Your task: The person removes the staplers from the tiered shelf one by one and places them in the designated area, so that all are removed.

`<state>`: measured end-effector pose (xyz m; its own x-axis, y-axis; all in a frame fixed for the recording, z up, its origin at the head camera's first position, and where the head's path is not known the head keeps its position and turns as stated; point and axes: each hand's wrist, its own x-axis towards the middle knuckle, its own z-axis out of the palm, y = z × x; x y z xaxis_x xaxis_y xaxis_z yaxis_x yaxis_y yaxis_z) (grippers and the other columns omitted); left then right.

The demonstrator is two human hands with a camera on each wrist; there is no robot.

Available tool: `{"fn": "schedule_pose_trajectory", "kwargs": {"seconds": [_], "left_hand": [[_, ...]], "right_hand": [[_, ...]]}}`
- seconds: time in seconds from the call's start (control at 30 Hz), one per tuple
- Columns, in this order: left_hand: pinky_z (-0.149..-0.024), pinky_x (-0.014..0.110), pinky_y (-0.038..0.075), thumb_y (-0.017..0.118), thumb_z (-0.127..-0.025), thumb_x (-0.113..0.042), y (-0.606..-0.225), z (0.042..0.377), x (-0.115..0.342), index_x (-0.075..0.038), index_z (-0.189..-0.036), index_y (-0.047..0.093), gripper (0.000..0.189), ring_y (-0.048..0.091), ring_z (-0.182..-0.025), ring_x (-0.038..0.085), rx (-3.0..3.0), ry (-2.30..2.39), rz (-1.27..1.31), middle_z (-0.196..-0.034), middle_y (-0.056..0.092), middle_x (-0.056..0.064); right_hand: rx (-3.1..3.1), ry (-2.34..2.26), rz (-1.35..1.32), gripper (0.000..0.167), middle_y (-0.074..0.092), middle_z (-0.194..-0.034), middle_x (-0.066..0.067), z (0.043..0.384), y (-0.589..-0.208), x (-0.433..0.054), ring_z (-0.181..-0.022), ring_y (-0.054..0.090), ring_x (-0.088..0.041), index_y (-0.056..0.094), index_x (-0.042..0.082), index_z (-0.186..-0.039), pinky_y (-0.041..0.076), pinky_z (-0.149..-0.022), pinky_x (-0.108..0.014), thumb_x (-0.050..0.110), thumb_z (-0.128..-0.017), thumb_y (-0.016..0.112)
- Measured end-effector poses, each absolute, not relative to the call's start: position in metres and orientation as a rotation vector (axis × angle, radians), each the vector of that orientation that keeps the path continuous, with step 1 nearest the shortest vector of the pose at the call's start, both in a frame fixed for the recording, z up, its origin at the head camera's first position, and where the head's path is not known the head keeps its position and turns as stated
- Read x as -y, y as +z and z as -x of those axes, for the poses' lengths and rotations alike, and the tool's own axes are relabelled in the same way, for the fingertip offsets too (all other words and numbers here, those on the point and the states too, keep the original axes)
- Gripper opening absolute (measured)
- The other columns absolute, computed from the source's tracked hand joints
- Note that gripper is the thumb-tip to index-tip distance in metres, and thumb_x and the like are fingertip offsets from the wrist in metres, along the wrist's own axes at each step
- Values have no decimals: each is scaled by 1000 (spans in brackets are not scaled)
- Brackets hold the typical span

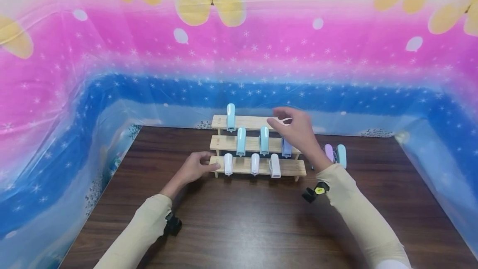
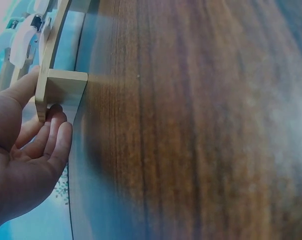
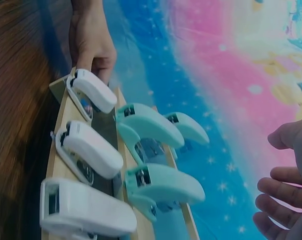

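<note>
A three-tier wooden display stand (image 1: 250, 123) carries several small staplers. My left hand (image 1: 194, 167) grips the left end of its lowest shelf, thumb above and fingers below. On that shelf are a white stapler (image 1: 228, 164), another white stapler (image 1: 255, 164) and a wider whitish stapler (image 1: 275, 166). The middle tier bears a mint stapler (image 1: 241, 141), a second mint stapler (image 1: 264, 140) and a bluish-purple stapler (image 1: 286, 147), partly behind my right hand (image 1: 296, 130). One mint stapler (image 1: 231, 116) stands at the top left. Above the top tier's right part, my right hand holds nothing, fingers apart.
To the right of the stand, a lilac stapler (image 1: 328, 152) and a mint stapler (image 1: 341, 156) are on the dark wooden table (image 1: 246, 227), near my right forearm. A patterned pink and blue cloth (image 1: 261, 61) hangs behind the table and along its sides.
</note>
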<state>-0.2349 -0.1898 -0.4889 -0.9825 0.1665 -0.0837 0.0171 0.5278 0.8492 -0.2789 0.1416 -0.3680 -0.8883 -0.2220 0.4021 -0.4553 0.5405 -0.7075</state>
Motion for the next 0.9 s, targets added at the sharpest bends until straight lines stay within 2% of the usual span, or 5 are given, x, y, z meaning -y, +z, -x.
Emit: {"fn": "schedule_pose_trajectory", "kwargs": {"seconds": [0.67, 0.9], "left_hand": [[-90, 43, 58, 77, -94, -30, -488, 234, 189, 7, -137, 57, 60, 67, -111, 33, -2603, 1438, -138, -123, 68, 23], [-89, 42, 58, 77, -94, -30, -488, 234, 189, 6, -137, 58, 60, 67, -111, 32, -2592, 1454, -133, -123, 68, 22]], "right_hand": [[2608, 1345, -582, 55, 70, -128, -8, 291, -362, -81, -112, 68, -24, 66, 11, -134, 56, -96, -40, 48, -93, 73], [2671, 1329, -570, 55, 69, -130, -10, 296, -366, -62, -113, 67, -24, 64, 10, -136, 55, -96, -40, 43, -93, 74]]}}
